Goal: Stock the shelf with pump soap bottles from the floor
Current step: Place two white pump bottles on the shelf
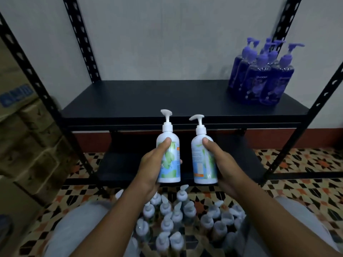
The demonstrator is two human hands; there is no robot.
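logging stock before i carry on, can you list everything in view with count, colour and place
shelf: one, black metal rack, straight ahead
tiled floor: one, black, orange and cream pattern, under the rack
left bottle: one, white with green and blue label, upright, in front of the shelf edge
right bottle: one, white with blue and orange label, upright, beside the left bottle
purple bottles: roughly six, purple, clustered at the shelf's right end
floor bottles: many, count unclear, pale pumps, on the tiled floor at bottom of view
cardboard boxes: several, brown, stacked at left
left hand: grips left bottle
right hand: grips right bottle
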